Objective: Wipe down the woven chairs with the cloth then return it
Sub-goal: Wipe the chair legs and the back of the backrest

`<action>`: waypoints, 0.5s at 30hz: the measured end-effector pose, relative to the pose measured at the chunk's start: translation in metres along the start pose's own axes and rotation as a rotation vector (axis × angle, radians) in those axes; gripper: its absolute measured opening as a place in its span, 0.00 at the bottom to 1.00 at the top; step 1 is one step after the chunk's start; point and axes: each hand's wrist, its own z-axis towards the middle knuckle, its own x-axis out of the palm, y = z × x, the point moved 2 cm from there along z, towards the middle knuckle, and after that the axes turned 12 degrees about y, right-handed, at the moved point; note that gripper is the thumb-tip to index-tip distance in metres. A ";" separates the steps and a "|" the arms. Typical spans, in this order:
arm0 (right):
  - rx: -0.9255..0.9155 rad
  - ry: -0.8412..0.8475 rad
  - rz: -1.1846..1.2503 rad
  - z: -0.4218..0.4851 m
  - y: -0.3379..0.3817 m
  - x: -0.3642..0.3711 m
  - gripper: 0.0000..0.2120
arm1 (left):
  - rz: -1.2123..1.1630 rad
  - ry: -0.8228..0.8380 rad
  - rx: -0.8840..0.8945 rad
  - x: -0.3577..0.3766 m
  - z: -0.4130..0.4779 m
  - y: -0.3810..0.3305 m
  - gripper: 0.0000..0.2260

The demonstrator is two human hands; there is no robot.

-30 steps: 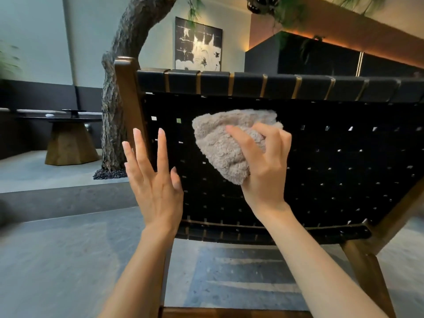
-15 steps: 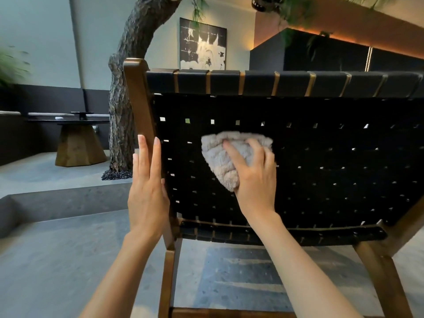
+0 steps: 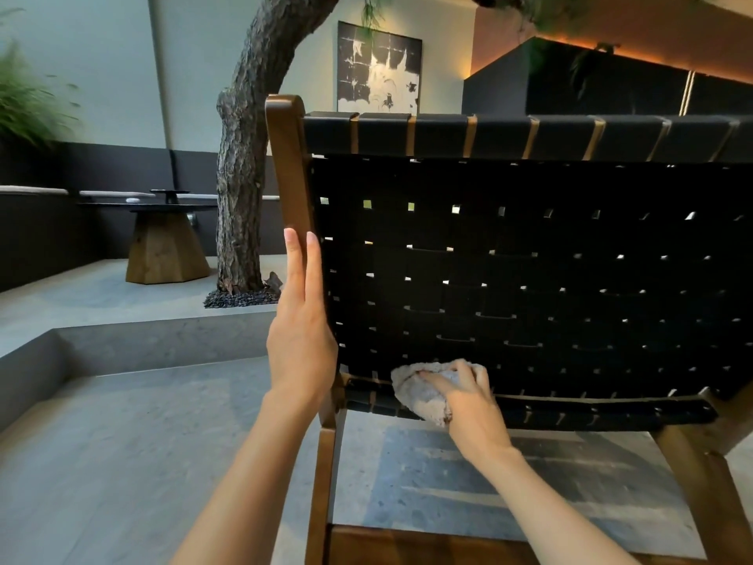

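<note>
Grey stone floor point(image 3: 122, 462) opens toward 8 o'clock, a tree trunk point(image 3: 240, 177) stands at 11 and a low table point(image 3: 163, 238) at 10, while the woven chair point(image 3: 529, 279) fills 12 to 4. My left hand point(image 3: 301, 332) lies flat, fingers point(image 3: 311, 271) straight, along the wooden post at the chair's left edge; my right hand point(image 3: 474, 405) grips the cloth point(image 3: 419, 395) against the bottom rail of the webbing near 6, bare floor below it

The chair back point(image 3: 529, 279) is woven of flat black straps, matt and fabric-like, set in a frame point(image 3: 289, 165) of brown wood that is smooth with a soft sheen. The cloth point(image 3: 419, 395) is pale and fluffy, with a nubbly pile. The floor point(image 3: 122, 442) looks like grey speckled stone, matt. The tree trunk point(image 3: 240, 189) has rough, cracked bark.
</note>
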 end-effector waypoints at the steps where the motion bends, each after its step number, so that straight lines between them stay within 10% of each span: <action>1: -0.034 -0.036 -0.002 0.000 0.003 -0.010 0.33 | 0.006 0.000 0.003 0.000 0.000 0.000 0.49; 8: -0.465 -0.754 0.090 0.007 0.064 -0.115 0.20 | -0.060 -0.089 0.134 -0.004 0.000 0.003 0.37; 15: -0.253 -0.932 0.038 0.029 0.109 -0.172 0.26 | -0.188 -0.172 0.081 -0.006 0.008 0.002 0.40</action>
